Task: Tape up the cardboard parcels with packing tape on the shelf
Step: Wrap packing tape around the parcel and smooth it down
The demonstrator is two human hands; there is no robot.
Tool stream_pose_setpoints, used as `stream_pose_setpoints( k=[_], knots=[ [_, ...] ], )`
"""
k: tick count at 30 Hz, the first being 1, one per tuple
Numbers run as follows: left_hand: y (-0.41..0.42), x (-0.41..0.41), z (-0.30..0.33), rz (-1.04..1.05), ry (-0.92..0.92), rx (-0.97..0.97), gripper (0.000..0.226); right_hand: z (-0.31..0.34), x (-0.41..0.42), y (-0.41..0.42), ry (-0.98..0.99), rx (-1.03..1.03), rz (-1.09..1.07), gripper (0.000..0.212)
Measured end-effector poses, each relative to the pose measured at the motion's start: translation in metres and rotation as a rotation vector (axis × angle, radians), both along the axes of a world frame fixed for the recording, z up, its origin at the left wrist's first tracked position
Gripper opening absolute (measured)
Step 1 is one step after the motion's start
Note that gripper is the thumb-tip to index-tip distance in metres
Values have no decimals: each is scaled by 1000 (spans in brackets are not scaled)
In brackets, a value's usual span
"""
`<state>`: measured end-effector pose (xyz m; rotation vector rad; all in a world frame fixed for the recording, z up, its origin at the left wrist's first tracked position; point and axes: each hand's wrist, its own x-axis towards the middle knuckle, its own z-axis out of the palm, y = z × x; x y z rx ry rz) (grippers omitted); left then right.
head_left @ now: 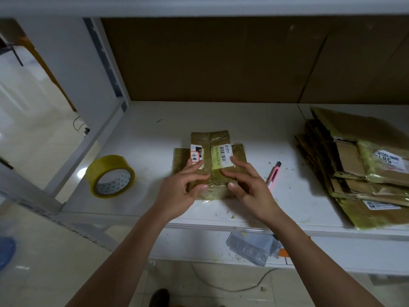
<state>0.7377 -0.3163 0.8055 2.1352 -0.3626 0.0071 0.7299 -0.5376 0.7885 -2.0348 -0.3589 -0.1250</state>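
Together, your left hand and right hand rest on a small cardboard parcel on the white shelf, fingers spread and lightly bent, pressing its taped top rather than gripping it. Beyond your fingertips lie the parcel's white shipping labels. Left of your left hand sits a roll of yellowish packing tape; just right of your right hand lies a pink utility knife, and farther right a stack of flattened cardboard parcels.
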Motion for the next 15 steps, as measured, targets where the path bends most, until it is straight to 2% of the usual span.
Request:
stream_pose_setpoints(
  k=[4,7,11,13,15],
  knots=[
    [5,1,-1,-60,55,-40,47,1,-1,-4,19,-7,17,36],
    [1,2,-6,10,-19,2,45,0,-2,2,-48,-92,-67,52],
    [-2,0,-8,11,-119,109,39,-2,-5,12,-128,-202,-120,50],
    [2,-2,-1,-55,-84,142,49,4,-8,13,-104,-292,-113,50],
    [6,-7,11,-94,-2,61,64,16,-10,14,-74,-366,-102,52]
  ],
)
